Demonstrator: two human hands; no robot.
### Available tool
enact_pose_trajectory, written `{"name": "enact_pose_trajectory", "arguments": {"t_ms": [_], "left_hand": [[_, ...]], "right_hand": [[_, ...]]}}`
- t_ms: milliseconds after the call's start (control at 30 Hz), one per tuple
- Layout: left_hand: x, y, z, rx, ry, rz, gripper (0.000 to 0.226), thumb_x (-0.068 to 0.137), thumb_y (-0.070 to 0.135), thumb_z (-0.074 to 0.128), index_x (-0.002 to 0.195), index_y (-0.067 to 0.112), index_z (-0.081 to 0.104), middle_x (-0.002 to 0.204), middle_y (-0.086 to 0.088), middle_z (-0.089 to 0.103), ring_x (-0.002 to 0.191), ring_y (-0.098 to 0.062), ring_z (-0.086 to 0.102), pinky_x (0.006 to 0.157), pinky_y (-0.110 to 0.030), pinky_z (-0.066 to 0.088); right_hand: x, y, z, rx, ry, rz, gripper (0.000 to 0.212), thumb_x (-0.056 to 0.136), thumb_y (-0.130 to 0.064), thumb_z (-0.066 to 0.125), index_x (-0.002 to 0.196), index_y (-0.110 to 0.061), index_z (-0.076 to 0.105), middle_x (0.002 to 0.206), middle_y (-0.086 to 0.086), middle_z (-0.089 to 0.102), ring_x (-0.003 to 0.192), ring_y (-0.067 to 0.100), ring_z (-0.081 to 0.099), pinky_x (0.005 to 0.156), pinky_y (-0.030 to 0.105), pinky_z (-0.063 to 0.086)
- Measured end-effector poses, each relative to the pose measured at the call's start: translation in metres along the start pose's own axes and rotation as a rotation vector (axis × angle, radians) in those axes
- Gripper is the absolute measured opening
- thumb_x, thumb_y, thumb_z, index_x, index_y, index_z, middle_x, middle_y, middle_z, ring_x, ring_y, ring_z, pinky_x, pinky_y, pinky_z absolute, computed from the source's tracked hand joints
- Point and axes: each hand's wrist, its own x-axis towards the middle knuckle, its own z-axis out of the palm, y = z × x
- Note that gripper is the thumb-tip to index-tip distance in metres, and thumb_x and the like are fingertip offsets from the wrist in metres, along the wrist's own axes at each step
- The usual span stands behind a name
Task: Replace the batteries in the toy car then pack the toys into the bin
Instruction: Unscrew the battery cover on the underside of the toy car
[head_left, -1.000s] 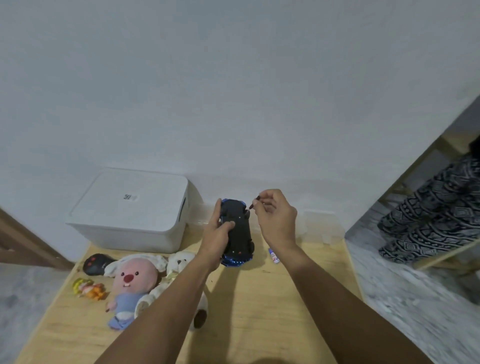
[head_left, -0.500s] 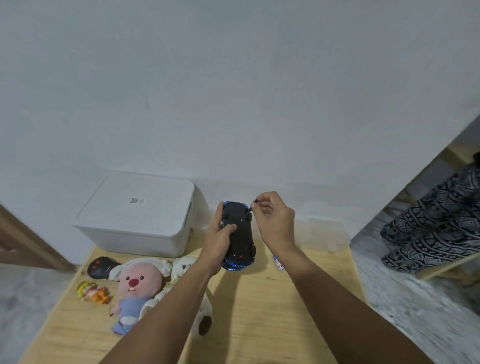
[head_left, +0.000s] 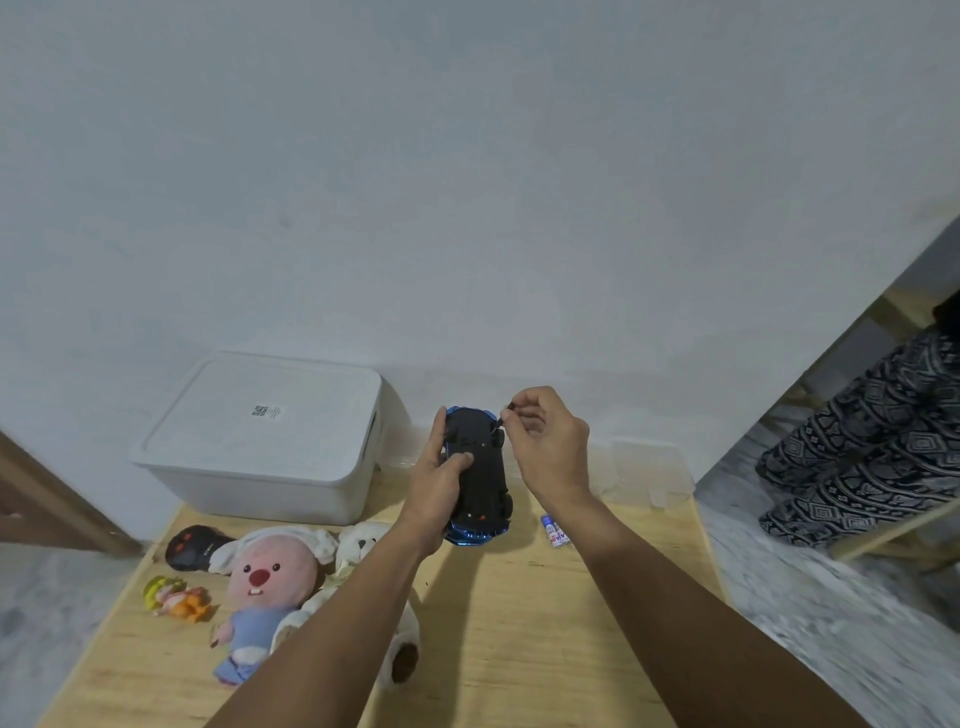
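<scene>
Head view, centre of the frame: blue toy car (head_left: 480, 478) held upside down above the wooden table (head_left: 519, 649), black underside facing the camera. Left hand (head_left: 441, 480) wrapped round the car's left side, thumb pressed flat on the underside, fingers curled behind the body. Right hand (head_left: 548, 447) just right of the car's far end, fingertips pinched together on a thin dark tool (head_left: 503, 420), probably a small screwdriver, its tip touching the underside near the upper right wheel. Below the right wrist, on the table: a small pack of batteries (head_left: 556, 530), lying flat, just right of the car's lower end. Upper left of the table, against the wall: white storage bin (head_left: 265, 441) with its lid on, a small code label on top. Lower left of the frame: pink plush toy (head_left: 265, 582) in a blue outfit lying face up, a white plush (head_left: 358, 543) beside it and partly under the left forearm, a black remote controller (head_left: 189, 545) above them, a small yellow and orange figure (head_left: 176, 597) at the far left. Right edge: patterned black and white fabric (head_left: 872, 441) over a wooden frame.
</scene>
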Motion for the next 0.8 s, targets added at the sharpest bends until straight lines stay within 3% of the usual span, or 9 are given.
{"name": "enact_pose_trajectory", "arguments": {"t_ms": [300,467,600,800], "left_hand": [[0.002,0.001,0.003,-0.007,0.02,-0.001,0.067,0.095,0.008,0.05,0.146,0.047,0.03,0.115,0.006,0.063,0.097,-0.021,0.067,0.071,-0.029,0.056],[0.0,0.003,0.007,-0.02,0.003,0.003,0.066,0.096,0.008,0.049,0.147,0.045,0.03,0.113,0.007,0.063,0.095,-0.02,0.067,0.063,-0.022,0.056],[-0.001,0.002,0.01,-0.04,0.004,0.001,0.067,0.095,0.006,0.049,0.147,0.045,0.031,0.115,0.004,0.064,0.093,-0.021,0.068,0.065,-0.026,0.056],[-0.003,0.002,0.012,-0.039,0.008,0.008,0.066,0.095,0.007,0.049,0.146,0.046,0.03,0.121,0.002,0.062,0.097,-0.023,0.067,0.07,-0.029,0.056]], "right_hand": [[0.004,-0.002,0.0,0.009,-0.048,-0.015,0.011,0.084,-0.005,0.066,0.092,-0.011,0.062,0.08,-0.009,0.065,0.074,0.002,0.062,0.068,0.013,0.052],[0.008,-0.006,-0.004,-0.005,-0.064,0.002,0.012,0.081,-0.013,0.073,0.087,-0.011,0.062,0.076,-0.008,0.063,0.073,0.0,0.06,0.063,0.01,0.049],[0.014,-0.005,-0.005,0.009,-0.044,0.065,0.011,0.08,-0.01,0.073,0.085,-0.015,0.065,0.075,-0.007,0.066,0.071,0.005,0.063,0.07,0.017,0.053],[0.011,-0.005,-0.007,0.042,-0.061,0.068,0.012,0.085,-0.005,0.068,0.093,-0.014,0.068,0.083,-0.011,0.069,0.078,-0.002,0.065,0.074,0.01,0.052]]}}
